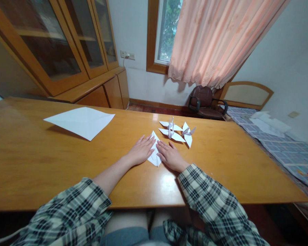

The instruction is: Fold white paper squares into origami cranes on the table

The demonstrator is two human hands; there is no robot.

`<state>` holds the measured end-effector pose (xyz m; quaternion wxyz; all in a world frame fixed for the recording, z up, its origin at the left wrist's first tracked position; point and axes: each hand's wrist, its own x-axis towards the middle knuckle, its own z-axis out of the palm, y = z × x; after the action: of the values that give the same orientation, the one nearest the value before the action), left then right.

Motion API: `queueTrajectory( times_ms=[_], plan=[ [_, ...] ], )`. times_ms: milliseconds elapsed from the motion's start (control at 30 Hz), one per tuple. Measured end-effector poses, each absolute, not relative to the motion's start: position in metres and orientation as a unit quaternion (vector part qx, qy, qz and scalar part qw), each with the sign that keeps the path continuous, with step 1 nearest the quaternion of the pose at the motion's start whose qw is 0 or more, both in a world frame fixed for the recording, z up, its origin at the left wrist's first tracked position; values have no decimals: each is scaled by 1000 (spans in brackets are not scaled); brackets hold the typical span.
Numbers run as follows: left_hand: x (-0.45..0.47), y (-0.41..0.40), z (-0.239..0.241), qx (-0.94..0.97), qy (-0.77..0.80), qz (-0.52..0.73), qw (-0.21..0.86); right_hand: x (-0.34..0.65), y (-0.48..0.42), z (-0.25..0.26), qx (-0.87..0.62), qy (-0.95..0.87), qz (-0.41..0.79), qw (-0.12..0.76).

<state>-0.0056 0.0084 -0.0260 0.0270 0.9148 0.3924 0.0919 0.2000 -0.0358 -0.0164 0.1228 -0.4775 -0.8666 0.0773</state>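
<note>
A small folded piece of white paper (154,158) lies on the wooden table between my hands, its upper point facing away from me. My left hand (141,150) rests flat on its left side, fingers stretched out over the upper part. From the right, my right hand (170,155) lies flat with its fingertips on the paper's right edge. Parts of the paper are hidden under my fingers. Just beyond my right hand stand several folded paper cranes, among them a front one (171,134) and a right one (187,134).
A larger white paper sheet (83,122) lies at the left of the wooden table (66,174). Behind the table are a glass-door cabinet (74,37), a brown armchair (204,102) and a pink curtain (215,37). A bed (269,136) with a checked cover stands at the right.
</note>
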Motion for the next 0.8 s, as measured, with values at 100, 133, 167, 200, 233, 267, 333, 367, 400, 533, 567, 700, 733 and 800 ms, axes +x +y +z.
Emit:
queueTrajectory(
  times_ms=[100,133,167,200,233,267,333,367,400,533,567,700,733,800],
  plan=[
    [-8,2,-24,916,390,87,18,200,-37,-17,-480,-867,80,110],
    [-10,1,-25,917,389,83,24,200,-37,-17,-480,-867,81,107],
    [-12,0,-25,918,387,80,32,200,-37,-16,-480,-867,82,104],
    [-14,0,-26,919,384,76,41,200,-38,-16,-481,-867,83,102],
    [-16,0,-28,920,381,72,50,200,-38,-16,-481,-867,84,100],
    [-18,0,-29,922,377,69,57,200,-39,-16,-482,-866,86,97],
    [-21,1,-30,924,371,65,66,200,-39,-16,-487,-864,89,91],
    [-21,1,-30,924,370,65,67,199,-40,-15,-490,-862,90,88],
    [-21,1,-30,924,371,66,65,199,-40,-15,-492,-862,91,86],
    [-20,-4,-28,926,368,76,30,197,-40,-14,-495,-860,90,80],
    [-20,-5,-28,927,367,78,22,197,-40,-13,-496,-860,89,80],
    [-20,-10,-25,927,366,70,38,195,-42,-13,-497,-859,82,91],
    [-20,-10,-24,927,366,68,48,195,-42,-13,-497,-859,78,97],
    [-21,-10,-23,926,366,61,67,195,-42,-12,-501,-856,67,114]
  ],
)
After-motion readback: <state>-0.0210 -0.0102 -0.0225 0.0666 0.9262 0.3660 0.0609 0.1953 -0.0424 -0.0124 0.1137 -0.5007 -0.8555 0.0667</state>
